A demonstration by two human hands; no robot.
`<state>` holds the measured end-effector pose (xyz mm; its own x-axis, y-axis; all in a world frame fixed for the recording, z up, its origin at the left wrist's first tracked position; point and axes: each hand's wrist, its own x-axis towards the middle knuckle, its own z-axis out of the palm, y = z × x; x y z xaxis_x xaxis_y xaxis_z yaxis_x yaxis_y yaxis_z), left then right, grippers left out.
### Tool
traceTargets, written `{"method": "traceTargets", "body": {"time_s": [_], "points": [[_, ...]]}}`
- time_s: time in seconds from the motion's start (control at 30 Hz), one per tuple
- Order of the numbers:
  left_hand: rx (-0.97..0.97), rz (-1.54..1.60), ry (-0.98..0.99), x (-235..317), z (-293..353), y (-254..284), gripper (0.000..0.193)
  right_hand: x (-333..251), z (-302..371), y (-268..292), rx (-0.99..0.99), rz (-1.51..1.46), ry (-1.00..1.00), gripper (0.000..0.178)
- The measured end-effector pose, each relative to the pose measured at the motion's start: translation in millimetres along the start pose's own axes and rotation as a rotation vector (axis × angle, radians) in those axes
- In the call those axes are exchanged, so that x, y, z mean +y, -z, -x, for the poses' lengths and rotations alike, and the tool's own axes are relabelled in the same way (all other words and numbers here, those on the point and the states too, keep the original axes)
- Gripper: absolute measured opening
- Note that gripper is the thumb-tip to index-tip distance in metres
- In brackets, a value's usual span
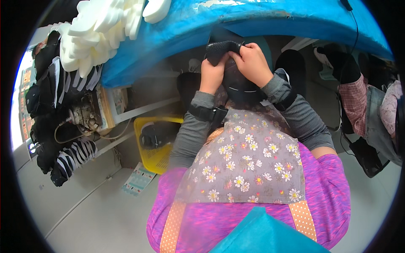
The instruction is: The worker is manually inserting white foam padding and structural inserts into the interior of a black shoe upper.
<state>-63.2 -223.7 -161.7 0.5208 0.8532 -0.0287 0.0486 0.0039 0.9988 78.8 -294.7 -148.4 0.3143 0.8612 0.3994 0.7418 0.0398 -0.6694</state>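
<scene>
My left hand (212, 76) and my right hand (254, 64) are raised close together above my lap, near the blue-covered table's edge. Between them they pinch a black piece of textured material (222, 47), folded over so that a shiny patterned band faces me. Both thumbs press near its lower edge, and the fingers behind it are partly hidden. Below the hands, another dark piece (241, 90) with a thin white line lies across my lap, over my floral apron (249, 160). I cannot tell whether the two dark pieces are joined.
The blue-covered table (181, 46) curves across the front, with white foam sole shapes (95, 36) piled at its left. Black-and-white pieces (76, 158) hang beside a machine (86, 116). A yellow basket (145, 156) holds black items. A person's checked sleeve (353, 95) is at right.
</scene>
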Motion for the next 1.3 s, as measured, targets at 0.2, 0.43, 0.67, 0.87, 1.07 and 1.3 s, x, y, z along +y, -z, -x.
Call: {"method": "traceTargets", "body": {"time_s": [0.2, 0.43, 0.67, 0.87, 1.07, 1.3], "points": [[0.045, -0.047, -0.035, 17.2, -0.1, -3.2, 0.020, -1.0, -7.9, 3.4, 0.028, -0.028, 0.031, 0.023], [0.053, -0.012, -0.012, 6.0, -1.6, -7.7, 0.019, 4.4, -4.7, 2.4, -0.066, 0.080, 0.045, 0.021], [0.066, -0.168, -0.154, 25.0, 11.3, -2.8, 0.019, 13.4, 1.9, 2.0, -0.043, -0.409, -0.055, 0.014], [0.024, -0.336, -0.044, 29.4, -3.6, -9.2, 0.026, 42.1, 1.2, -2.5, -0.134, -0.279, -0.027, 0.017], [-0.037, -0.179, 0.008, 28.2, -3.1, -6.6, 0.029, 27.4, -2.5, 20.5, -0.276, 0.120, -0.011, 0.025], [0.103, 0.085, 0.173, 11.3, 4.4, 15.4, 0.041, 15.8, 19.5, 65.4, 0.414, -0.340, -0.130, 0.042]]}}
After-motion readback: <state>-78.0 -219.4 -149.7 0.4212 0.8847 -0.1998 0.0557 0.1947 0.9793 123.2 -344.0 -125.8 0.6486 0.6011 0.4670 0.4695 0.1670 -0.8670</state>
